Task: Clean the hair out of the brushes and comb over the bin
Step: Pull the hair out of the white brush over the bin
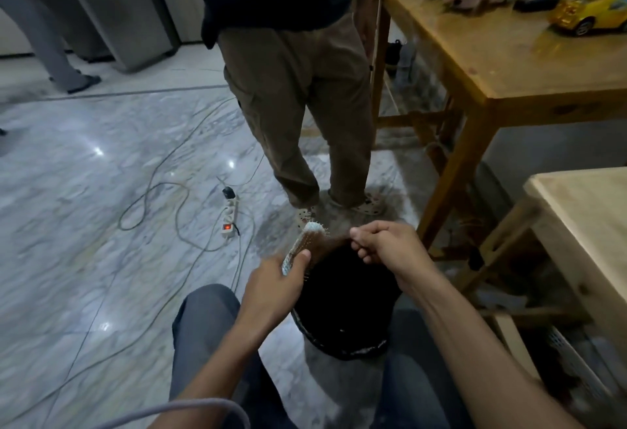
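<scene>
My left hand (274, 287) grips a pale blue hairbrush (305, 240) and holds it tilted over the black bin (342, 313) that stands on the floor between my knees. A sheet of brown hair (330, 247) stretches from the brush's bristles to the right. My right hand (383, 242) pinches the far end of that hair just above the bin's back rim. The brush's handle is hidden inside my left fist. No other brush or comb shows.
A person in brown trousers (305, 106) stands right behind the bin. A power strip (230, 216) with trailing cables lies on the marble floor to the left. A wooden table (502, 55) with toys stands at the right, a second table (590, 225) nearer.
</scene>
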{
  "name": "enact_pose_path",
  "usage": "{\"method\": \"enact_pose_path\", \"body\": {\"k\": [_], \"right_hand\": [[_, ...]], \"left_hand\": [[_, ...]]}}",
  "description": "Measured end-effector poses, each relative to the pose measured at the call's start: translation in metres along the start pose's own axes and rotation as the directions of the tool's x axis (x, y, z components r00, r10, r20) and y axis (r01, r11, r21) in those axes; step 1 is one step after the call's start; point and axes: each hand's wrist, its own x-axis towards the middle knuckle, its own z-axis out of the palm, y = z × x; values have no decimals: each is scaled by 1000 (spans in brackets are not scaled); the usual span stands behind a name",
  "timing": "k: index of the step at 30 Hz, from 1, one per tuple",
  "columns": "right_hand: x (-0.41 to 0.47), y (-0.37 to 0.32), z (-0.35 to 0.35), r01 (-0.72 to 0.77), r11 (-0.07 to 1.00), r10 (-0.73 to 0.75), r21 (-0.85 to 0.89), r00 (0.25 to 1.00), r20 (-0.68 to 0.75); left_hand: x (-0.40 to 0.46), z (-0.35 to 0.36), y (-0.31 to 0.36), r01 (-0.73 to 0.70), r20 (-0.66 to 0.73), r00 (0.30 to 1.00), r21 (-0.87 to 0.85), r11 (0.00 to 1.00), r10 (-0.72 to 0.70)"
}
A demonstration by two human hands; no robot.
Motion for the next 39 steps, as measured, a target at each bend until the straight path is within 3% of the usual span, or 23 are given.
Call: {"method": "enact_pose_path", "body": {"k": [3, 7, 15, 20, 23, 29, 32, 36, 39], "right_hand": [[-1, -3, -22, -20, 997, 32, 78, 988, -149], [-4, -9, -41, 32, 993, -2, 113, 965, -264], [-8, -7, -23, -1, 991, -16, -131, 992, -124], [-11, 6, -8, 24, 991, -6, -132, 990, 140], [-10, 14, -3, 58, 980, -22, -189, 982, 187], [-1, 14, -21, -22, 995, 17, -102, 999, -47], [8, 15, -24, -53, 998, 44, -45, 986, -163], [22, 22, -25, -65, 997, 77, 51, 957, -279], [26, 23, -34, -76, 997, 82, 32, 917, -391]], "left_hand": [[7, 1, -14, 74, -1, 997, -58, 996, -74], [12, 0, -17, 57, -26, 998, -24, 998, -58], [10, 8, 0, -68, -60, 996, -10, 998, 68], [12, 12, 6, -134, -32, 991, -36, 990, 132], [17, 13, 4, -89, 13, 996, -104, 991, 91], [29, -9, -11, 111, 47, 994, -408, 906, -100], [28, -11, -9, 170, 48, 984, -548, 819, -172], [30, -12, -3, 183, 50, 979, -653, 735, -199], [34, -22, -5, 157, -39, 964, -717, 679, -264]]}}
